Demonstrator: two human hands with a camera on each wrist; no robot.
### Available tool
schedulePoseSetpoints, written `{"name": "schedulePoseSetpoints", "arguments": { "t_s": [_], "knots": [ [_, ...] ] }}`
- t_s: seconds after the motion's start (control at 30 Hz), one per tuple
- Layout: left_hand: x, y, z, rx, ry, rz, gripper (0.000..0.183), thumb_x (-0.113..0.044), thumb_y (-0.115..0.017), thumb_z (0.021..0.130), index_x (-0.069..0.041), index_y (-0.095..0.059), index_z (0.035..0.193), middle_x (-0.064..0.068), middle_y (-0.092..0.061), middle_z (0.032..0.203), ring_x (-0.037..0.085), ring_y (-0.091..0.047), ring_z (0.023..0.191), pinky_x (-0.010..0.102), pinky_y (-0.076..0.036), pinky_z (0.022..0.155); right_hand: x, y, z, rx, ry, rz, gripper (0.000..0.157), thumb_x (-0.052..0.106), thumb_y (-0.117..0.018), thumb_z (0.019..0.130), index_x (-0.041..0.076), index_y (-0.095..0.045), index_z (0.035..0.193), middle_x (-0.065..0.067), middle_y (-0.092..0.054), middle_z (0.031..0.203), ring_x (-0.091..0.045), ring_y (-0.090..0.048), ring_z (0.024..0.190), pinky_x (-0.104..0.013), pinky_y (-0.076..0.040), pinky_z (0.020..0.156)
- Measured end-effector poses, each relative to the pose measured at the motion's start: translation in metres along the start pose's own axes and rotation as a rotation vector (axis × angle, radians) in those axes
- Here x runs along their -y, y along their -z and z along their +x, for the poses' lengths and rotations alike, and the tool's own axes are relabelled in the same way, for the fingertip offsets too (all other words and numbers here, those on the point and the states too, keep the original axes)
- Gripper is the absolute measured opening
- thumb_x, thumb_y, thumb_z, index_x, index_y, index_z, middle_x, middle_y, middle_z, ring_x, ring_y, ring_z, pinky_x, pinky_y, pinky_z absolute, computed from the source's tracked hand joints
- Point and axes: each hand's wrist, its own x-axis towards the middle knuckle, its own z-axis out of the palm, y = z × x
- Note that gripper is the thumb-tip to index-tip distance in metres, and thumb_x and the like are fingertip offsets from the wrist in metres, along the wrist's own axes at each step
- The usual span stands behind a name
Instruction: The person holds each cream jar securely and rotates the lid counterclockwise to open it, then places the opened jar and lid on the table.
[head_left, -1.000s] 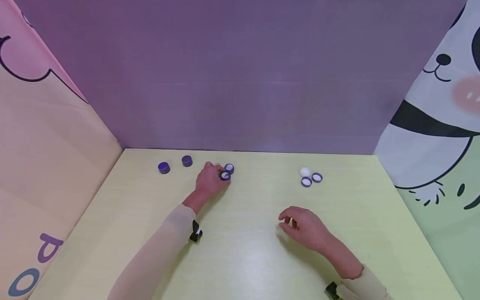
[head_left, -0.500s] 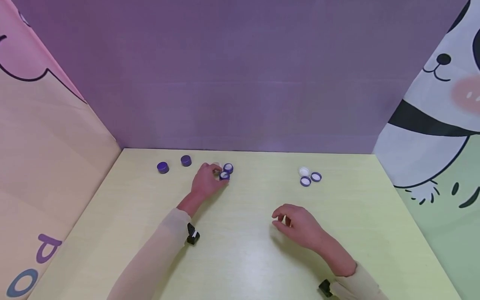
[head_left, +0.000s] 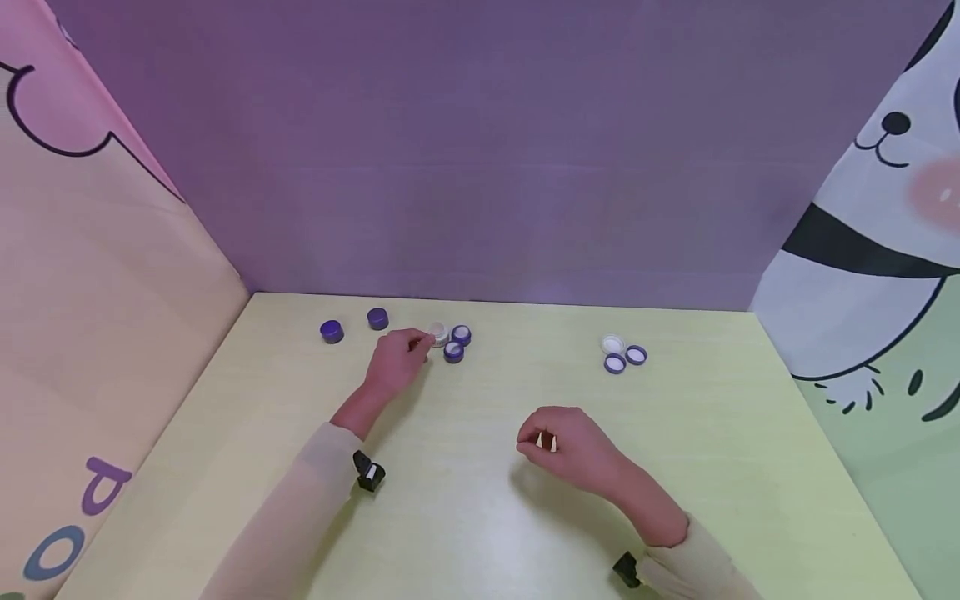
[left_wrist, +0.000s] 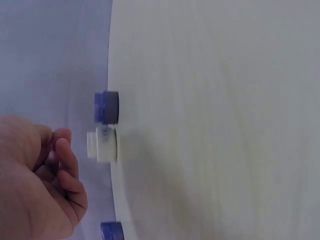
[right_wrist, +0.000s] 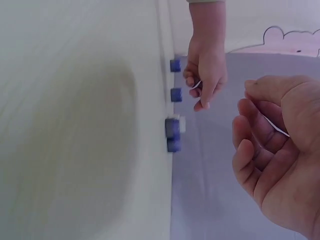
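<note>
Three small open jars stand close together at the back of the table: a white jar, a purple jar and another purple jar nearer the front. Just left of them is my left hand, raised off the table; its fingers are loosely bent with nothing between them. In the left wrist view, the white jar and a purple jar show apart from that hand. My right hand hovers over the middle front of the table, fingers loosely curved around an empty gap.
To the right lie a white lid and two purple lids with pale insides, one in front and one beside it. Two round purple pieces, a left one and a right one, stand at the back left. A purple wall rises behind the table.
My left hand has let go of the front purple jar and drawn back to the left. The jar stays beside the other two. My right hand has drifted left, holding nothing throughout.
</note>
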Motion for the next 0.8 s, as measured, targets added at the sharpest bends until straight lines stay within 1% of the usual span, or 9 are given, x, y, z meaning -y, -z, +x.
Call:
{"name": "schedulePoseSetpoints", "arguments": {
  "t_s": [0.03,0.13,0.23,0.3,0.47,0.57,0.67,0.73,0.8],
  "knots": [
    [0.0,0.004,0.0,-0.003,0.006,-0.001,0.027,-0.025,-0.056,0.1,-0.004,-0.072,0.107,0.007,-0.069,0.083,0.017,-0.063,0.072,0.029,-0.043,0.059,0.002,0.0,0.002,0.004,0.009,0.002,0.011,0.009,-0.072,0.087,0.019,-0.069,0.086,0.017,-0.062,0.082,-0.002,-0.055,0.068,-0.023,-0.049,0.061],
    [0.004,0.016,0.001,-0.025,0.02,0.028,0.025,-0.023,-0.059,0.098,-0.005,-0.072,0.107,0.008,-0.067,0.08,0.019,-0.059,0.067,0.03,-0.042,0.057,0.009,0.0,0.009,0.011,0.015,-0.003,0.006,0.012,-0.071,0.088,0.018,-0.07,0.088,0.017,-0.062,0.082,-0.001,-0.055,0.069,-0.022,-0.049,0.061],
    [0.011,0.03,0.003,-0.045,0.008,0.053,0.022,-0.021,-0.062,0.095,-0.005,-0.073,0.104,0.007,-0.065,0.078,0.02,-0.054,0.063,0.031,-0.042,0.056,0.013,-0.001,0.015,0.009,0.007,-0.018,0.003,0.014,-0.071,0.089,0.016,-0.07,0.091,0.015,-0.063,0.085,-0.003,-0.056,0.072,-0.023,-0.048,0.062],
    [0.019,0.041,0.006,-0.057,0.001,0.062,0.021,-0.022,-0.064,0.094,-0.004,-0.073,0.103,0.008,-0.064,0.079,0.02,-0.053,0.064,0.031,-0.042,0.055,0.015,-0.002,0.018,0.007,-0.01,-0.036,0.005,0.015,-0.071,0.089,0.016,-0.07,0.094,0.014,-0.063,0.088,-0.005,-0.057,0.075,-0.023,-0.048,0.064],
    [0.041,0.066,0.012,-0.1,-0.005,0.11,0.022,-0.024,-0.064,0.094,-0.005,-0.072,0.102,0.011,-0.066,0.087,0.024,-0.056,0.071,0.032,-0.044,0.057,0.013,-0.004,0.023,0.007,-0.055,-0.051,0.012,0.017,-0.071,0.088,0.016,-0.069,0.1,0.008,-0.064,0.095,-0.015,-0.06,0.085,-0.026,-0.048,0.068],
    [0.056,0.078,0.013,-0.147,0.003,0.131,0.024,-0.025,-0.064,0.093,-0.005,-0.071,0.104,0.013,-0.065,0.089,0.026,-0.058,0.076,0.036,-0.045,0.063,0.012,-0.004,0.023,0.031,-0.068,-0.043,0.013,0.017,-0.07,0.089,0.015,-0.069,0.102,0.005,-0.065,0.099,-0.018,-0.06,0.089,-0.028,-0.048,0.071],
    [0.072,0.09,0.014,-0.2,0.02,0.157,0.028,-0.027,-0.065,0.092,-0.004,-0.069,0.108,0.016,-0.064,0.101,0.032,-0.058,0.091,0.044,-0.045,0.077,0.012,-0.003,0.02,0.065,-0.069,-0.045,0.012,0.017,-0.069,0.091,0.014,-0.068,0.103,0.005,-0.064,0.1,-0.017,-0.06,0.089,-0.03,-0.049,0.075],
    [0.082,0.096,0.012,-0.221,0.038,0.177,0.033,-0.03,-0.066,0.091,-0.004,-0.068,0.111,0.019,-0.06,0.113,0.038,-0.054,0.105,0.054,-0.039,0.088,0.012,-0.001,0.017,0.076,-0.072,-0.05,0.012,0.017,-0.068,0.091,0.015,-0.068,0.103,0.006,-0.064,0.1,-0.016,-0.059,0.089,-0.031,-0.049,0.077],
    [0.089,0.101,0.011,-0.216,0.062,0.199,0.038,-0.033,-0.066,0.09,-0.004,-0.067,0.115,0.022,-0.053,0.126,0.044,-0.046,0.117,0.064,-0.03,0.094,0.013,0.002,0.015,0.08,-0.071,-0.056,0.011,0.016,-0.068,0.091,0.014,-0.068,0.102,0.005,-0.064,0.099,-0.016,-0.059,0.089,-0.032,-0.049,0.078]
  ]
}}
